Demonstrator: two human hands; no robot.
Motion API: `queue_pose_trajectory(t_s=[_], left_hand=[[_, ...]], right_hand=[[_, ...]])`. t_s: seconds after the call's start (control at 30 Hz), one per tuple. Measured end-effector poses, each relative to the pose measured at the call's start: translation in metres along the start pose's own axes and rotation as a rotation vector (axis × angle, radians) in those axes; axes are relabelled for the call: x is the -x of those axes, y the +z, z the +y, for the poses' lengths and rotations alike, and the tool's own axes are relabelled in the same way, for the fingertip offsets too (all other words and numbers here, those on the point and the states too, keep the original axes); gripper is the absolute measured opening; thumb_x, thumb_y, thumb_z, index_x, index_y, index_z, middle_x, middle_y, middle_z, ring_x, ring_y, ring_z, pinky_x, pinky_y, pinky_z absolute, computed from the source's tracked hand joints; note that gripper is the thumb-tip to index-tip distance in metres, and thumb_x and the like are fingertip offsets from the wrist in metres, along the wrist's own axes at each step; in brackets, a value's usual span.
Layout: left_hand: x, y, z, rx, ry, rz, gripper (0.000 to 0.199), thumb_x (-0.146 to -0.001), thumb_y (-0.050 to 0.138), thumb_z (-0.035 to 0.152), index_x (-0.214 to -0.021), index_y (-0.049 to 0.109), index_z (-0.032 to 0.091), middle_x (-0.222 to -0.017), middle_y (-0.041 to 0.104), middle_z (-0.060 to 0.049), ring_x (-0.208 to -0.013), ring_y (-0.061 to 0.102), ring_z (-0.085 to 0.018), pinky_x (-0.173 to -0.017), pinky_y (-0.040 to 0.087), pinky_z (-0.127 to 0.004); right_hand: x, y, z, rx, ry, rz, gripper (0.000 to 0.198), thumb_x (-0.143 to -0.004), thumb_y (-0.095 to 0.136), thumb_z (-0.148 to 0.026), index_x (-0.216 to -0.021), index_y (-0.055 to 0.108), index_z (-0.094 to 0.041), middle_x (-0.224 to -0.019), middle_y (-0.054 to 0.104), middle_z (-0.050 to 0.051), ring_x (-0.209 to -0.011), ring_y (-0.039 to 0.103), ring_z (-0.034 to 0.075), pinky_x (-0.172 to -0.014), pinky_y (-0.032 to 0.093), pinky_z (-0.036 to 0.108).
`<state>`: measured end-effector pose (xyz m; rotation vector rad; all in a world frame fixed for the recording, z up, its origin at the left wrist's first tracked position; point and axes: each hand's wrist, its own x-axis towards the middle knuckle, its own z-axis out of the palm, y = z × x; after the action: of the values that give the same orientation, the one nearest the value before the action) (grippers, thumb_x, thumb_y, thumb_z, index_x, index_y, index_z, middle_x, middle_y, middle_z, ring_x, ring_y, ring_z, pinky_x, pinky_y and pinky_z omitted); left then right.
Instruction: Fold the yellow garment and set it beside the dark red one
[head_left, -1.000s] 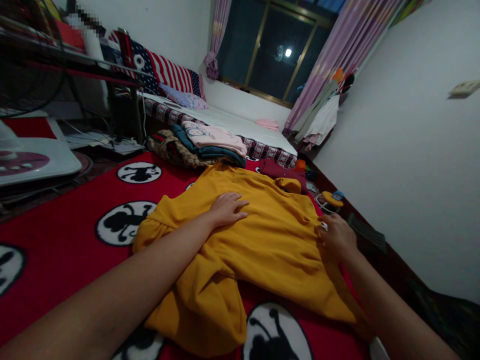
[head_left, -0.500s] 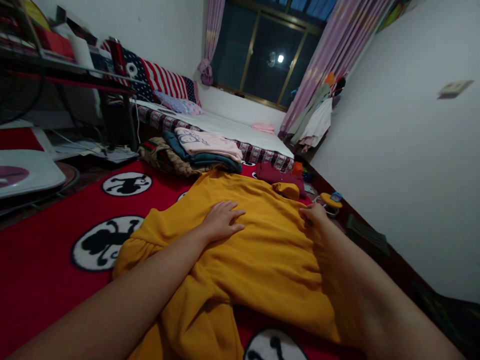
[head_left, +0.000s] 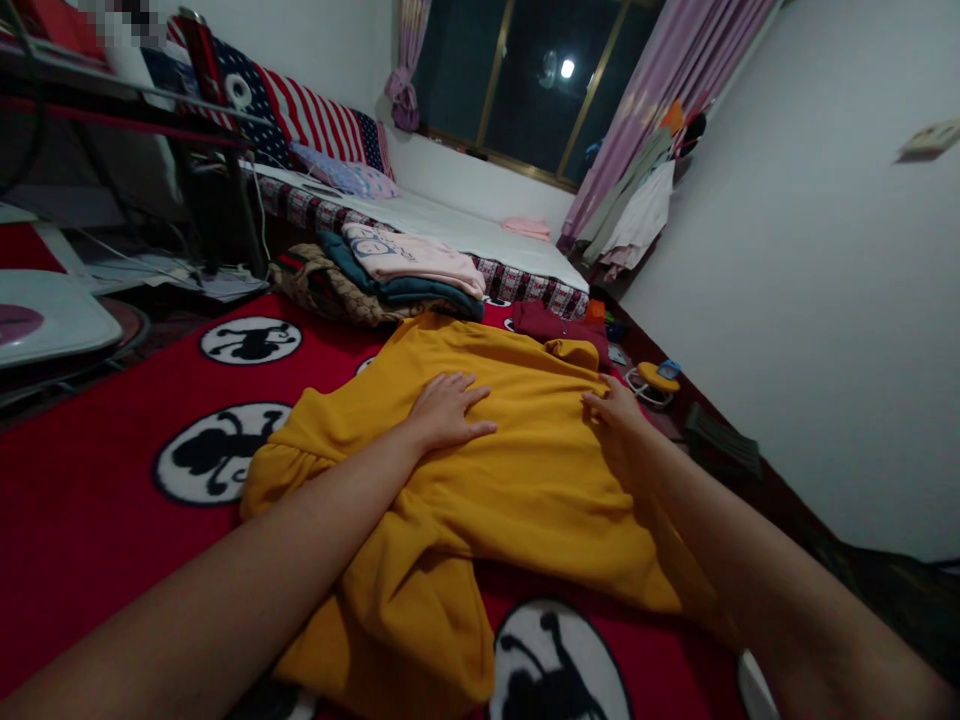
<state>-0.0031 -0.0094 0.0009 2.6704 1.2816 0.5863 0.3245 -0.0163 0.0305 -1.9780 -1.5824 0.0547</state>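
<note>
A mustard-yellow garment point(head_left: 517, 480) lies spread on a red rug point(head_left: 97, 500) with black-and-white round prints. My left hand point(head_left: 448, 408) rests flat on the middle of the garment, fingers apart. My right hand point(head_left: 619, 418) lies on the garment's far right part, near its collar point(head_left: 571, 353), palm down and holding nothing. One sleeve point(head_left: 300, 455) lies bunched at the left, and a fold of cloth hangs toward me at the lower centre.
A pile of folded clothes point(head_left: 397, 275) sits beyond the garment, with a dark red cloth point(head_left: 555, 325) to its right. A low mattress point(head_left: 465, 245) runs to the window. A yellow object point(head_left: 654, 380) lies by the right wall. A fan base point(head_left: 45, 320) stands at left.
My right hand has left the garment's right edge and moved up and inward to rest near the collar. My left hand has stayed flat on the garment's middle.
</note>
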Motion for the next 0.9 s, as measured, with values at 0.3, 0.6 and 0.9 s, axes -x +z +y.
queue_pose_trajectory(t_s=[0.3, 0.6, 0.9], left_hand=[[-0.002, 0.002, -0.002, -0.021, 0.0, -0.03, 0.069, -0.082, 0.047, 0.07, -0.137, 0.052, 0.027, -0.149, 0.042, -0.006, -0.138, 0.034, -0.029, -0.115, 0.021, -0.043], [0.001, -0.001, 0.002, -0.017, 0.005, -0.025, 0.07, -0.081, 0.048, 0.07, -0.136, 0.053, 0.026, -0.148, 0.043, -0.009, -0.137, 0.035, -0.03, -0.114, 0.023, -0.043], [-0.023, -0.032, -0.023, 0.262, 0.069, -0.455, 0.077, -0.069, 0.067, 0.056, -0.137, 0.05, 0.024, -0.155, 0.032, -0.01, -0.144, 0.021, -0.031, -0.115, 0.017, -0.045]], right_hand=[[0.143, -0.088, -0.024, 0.166, -0.198, -0.245, 0.037, -0.085, 0.053, -0.049, -0.067, 0.065, -0.02, -0.067, 0.066, 0.003, -0.064, 0.06, 0.016, -0.063, 0.045, 0.027], [0.197, -0.099, -0.035, 0.358, -0.304, -0.419, 0.037, -0.088, 0.052, -0.047, -0.061, 0.062, -0.023, -0.06, 0.062, 0.002, -0.053, 0.057, 0.016, -0.048, 0.039, 0.025], [0.243, -0.028, -0.17, 0.134, -1.258, -0.489, 0.047, -0.093, 0.049, -0.022, -0.138, 0.043, -0.032, -0.142, 0.046, 0.01, -0.103, 0.059, 0.021, -0.083, 0.049, 0.031]])
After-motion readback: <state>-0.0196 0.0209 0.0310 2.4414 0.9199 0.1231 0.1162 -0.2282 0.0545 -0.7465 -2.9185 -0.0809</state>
